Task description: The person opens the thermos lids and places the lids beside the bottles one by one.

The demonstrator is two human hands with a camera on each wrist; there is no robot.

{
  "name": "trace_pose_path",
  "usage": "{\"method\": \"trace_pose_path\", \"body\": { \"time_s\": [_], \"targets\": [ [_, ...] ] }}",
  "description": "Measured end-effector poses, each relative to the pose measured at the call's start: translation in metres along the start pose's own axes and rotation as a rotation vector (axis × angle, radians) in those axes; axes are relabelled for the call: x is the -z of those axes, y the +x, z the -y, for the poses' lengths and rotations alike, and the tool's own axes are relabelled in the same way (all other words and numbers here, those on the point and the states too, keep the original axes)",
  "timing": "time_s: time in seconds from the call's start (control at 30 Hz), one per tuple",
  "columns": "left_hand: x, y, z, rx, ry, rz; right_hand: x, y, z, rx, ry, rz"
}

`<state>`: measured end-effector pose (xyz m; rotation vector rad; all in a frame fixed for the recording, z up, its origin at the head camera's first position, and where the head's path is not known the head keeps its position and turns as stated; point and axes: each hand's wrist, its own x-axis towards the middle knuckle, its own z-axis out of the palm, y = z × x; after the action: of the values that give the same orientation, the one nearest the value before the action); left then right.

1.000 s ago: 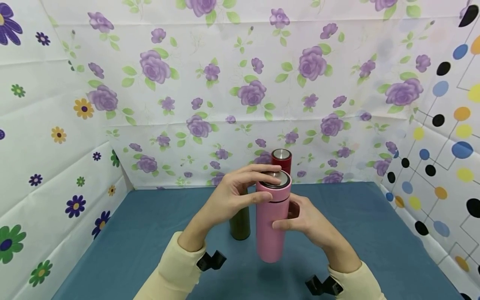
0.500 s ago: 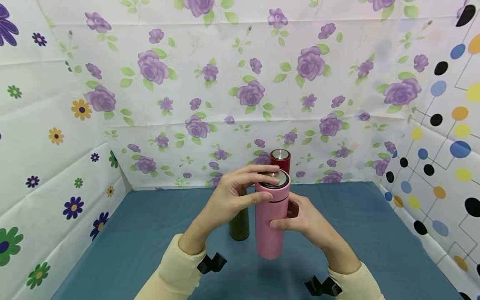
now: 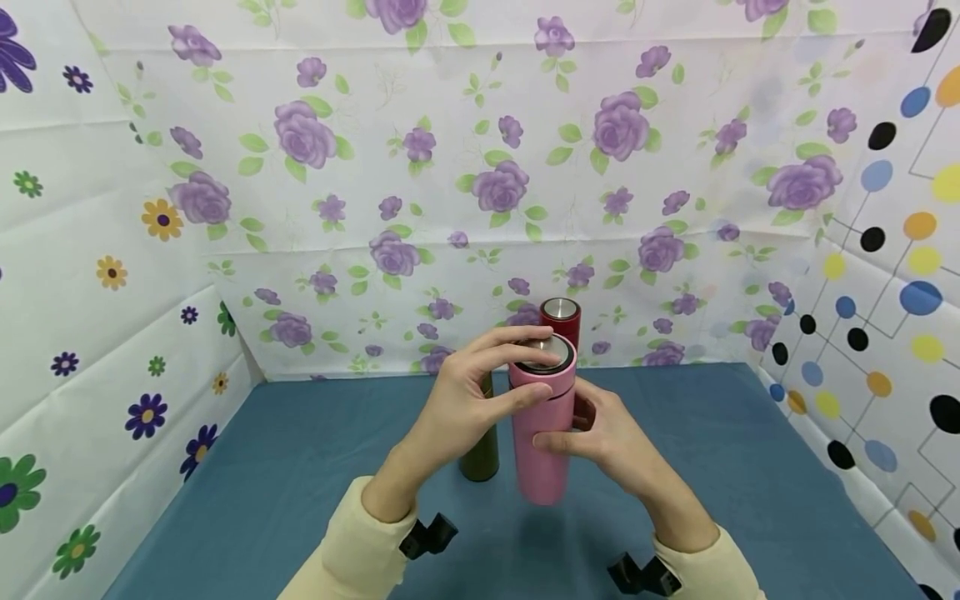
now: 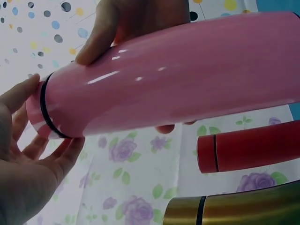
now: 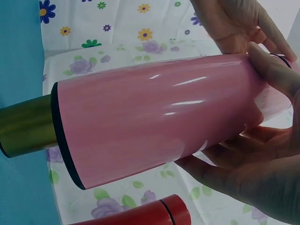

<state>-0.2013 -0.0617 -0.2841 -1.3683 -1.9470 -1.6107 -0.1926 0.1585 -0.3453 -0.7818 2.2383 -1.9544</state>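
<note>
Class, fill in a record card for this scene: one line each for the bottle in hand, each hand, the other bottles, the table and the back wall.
Held bottle: pink bottle, roughly upright, apparently lifted
Left hand: grips the lid, fingers over its top
Right hand: grips the pink bottle's side, below the lid
Green bottle: standing, partly hidden behind the left hand
Red bottle: behind the pink one, mostly hidden in the head view
Table: blue
Back wall: white, purple flowers, green leaves
</note>
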Motion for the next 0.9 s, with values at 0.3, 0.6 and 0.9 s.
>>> {"method": "trace_pose_path", "body": {
  "time_s": [0.3,0.6,0.9],
  "targets": [
    [0.012,0.004,0.001,0.028,-0.124,0.143,0.005,-0.001,-0.004,0.0,0.104,0.084],
    [0.013,0.006,0.002,0.018,-0.126,0.133,0.005,-0.001,-0.003,0.007,0.12,0.107],
    [0.004,0.004,-0.002,-0.03,-0.033,0.04,0.004,-0.002,-0.001,0.003,0.101,0.072]
  ]
}}
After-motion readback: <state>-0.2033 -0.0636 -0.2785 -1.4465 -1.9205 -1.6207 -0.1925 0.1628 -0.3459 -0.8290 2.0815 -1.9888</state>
